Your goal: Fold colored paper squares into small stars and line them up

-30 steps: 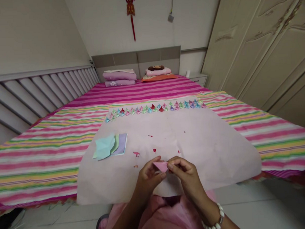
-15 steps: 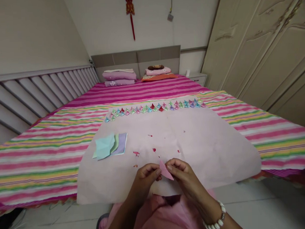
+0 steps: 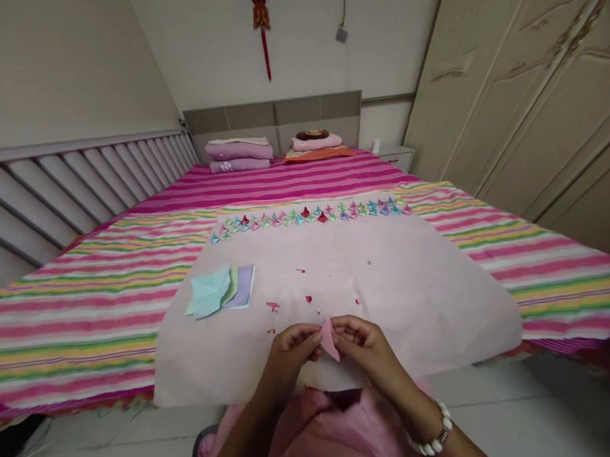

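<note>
A small piece of folded pink paper (image 3: 329,340) is held up between my two hands, over the near part of a large pale sheet (image 3: 412,298). My left hand (image 3: 295,349) pinches its left edge between thumb and fingers. On the other side, my right hand (image 3: 359,340) has its thumb and fingers closed on the right edge. The fingers partly cover the paper, so its exact fold is hard to see. Just beyond my hands lie small red paper scraps (image 3: 272,306).
Little folded paper pieces (image 3: 289,218) in several colours line the sheet's far edge. Blue, green and purple paper squares (image 3: 210,292) overlap at the left. Underneath is a bed with a striped cover (image 3: 87,306); folded bedding (image 3: 239,153) is stacked by the headboard (image 3: 276,116).
The pink paper has turned more upright and looks narrower and curved. My right hand has shifted slightly left, bringing its fingertips nearer my left hand.
</note>
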The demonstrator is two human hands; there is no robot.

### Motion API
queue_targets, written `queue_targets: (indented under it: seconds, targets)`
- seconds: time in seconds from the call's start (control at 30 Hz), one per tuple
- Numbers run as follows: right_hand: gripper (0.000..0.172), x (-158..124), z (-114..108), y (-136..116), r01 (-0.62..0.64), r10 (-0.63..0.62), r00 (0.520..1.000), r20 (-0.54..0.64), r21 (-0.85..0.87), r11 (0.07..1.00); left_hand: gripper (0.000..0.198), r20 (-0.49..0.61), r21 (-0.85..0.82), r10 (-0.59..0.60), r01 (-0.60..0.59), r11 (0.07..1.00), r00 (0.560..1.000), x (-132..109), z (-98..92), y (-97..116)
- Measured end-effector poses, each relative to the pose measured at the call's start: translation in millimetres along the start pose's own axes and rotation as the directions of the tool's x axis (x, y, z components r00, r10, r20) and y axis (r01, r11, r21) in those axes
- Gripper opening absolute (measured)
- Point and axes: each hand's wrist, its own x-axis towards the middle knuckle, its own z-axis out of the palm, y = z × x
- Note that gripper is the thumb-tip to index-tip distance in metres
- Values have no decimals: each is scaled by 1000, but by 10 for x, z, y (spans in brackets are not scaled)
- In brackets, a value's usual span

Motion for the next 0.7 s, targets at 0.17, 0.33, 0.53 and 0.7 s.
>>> queue_targets:
  seconds: [0.17, 0.33, 0.53, 0.7]
  targets:
    - [19, 34, 27, 95, 75, -86, 993, -78, -134, 988, 25, -28, 100, 94, -91, 991, 995, -13, 73, 3]
    - [13, 19, 38, 149, 209, -307, 939, -156, -450, 868, 25, 80, 278, 190, -205, 939, 979, -122, 186, 77]
    - [16, -17, 74, 97, 357, -462, 886, -42, -574, 737, 21, 99, 422, 259, -276, 864, 961, -170, 271, 143]
    - [18, 10, 40, 142, 368, -434, 899, -56, -440, 819, 27, 43, 466, 314, -297, 833, 949, -127, 221, 75]
